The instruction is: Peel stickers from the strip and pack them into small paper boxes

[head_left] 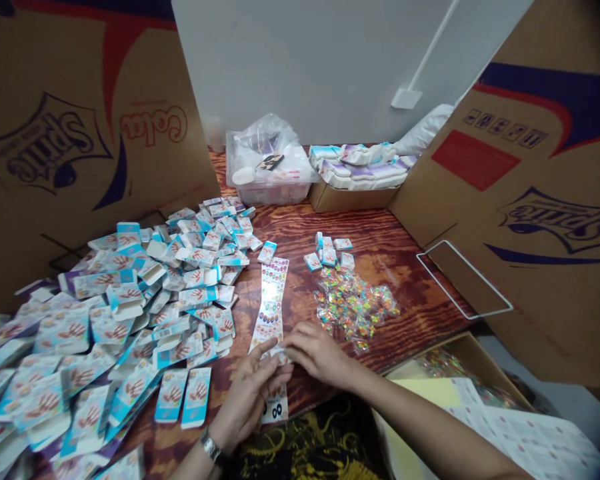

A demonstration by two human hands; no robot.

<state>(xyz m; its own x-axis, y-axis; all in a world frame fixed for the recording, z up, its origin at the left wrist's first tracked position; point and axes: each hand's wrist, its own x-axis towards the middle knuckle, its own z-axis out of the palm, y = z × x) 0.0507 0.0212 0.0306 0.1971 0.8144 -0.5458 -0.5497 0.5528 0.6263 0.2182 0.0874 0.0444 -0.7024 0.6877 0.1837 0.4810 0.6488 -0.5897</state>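
My left hand (247, 387), with a metal band at the wrist, curls its fingers round a small whitish piece (281, 357) over the sticker strip. My right hand (320, 353) pinches at the same piece from the other side. The fingers cover most of it, so its kind is unclear. Under and beyond both hands runs a column of white strips with coloured nail-like stickers (270, 313). Right of it lies a heap of small clear packets with bright multicoloured contents (355, 303). Several small white-and-blue boxes (329, 252) with a hand picture sit just behind that heap.
A large pile of white-and-blue boxes (125, 327) covers the left side. At the back stand a plastic tub (273, 193) with bags and a carton (353, 199) of bundled flat packs. Big cardboard boxes wall both sides. An open box (473, 357) with more packets is at lower right.
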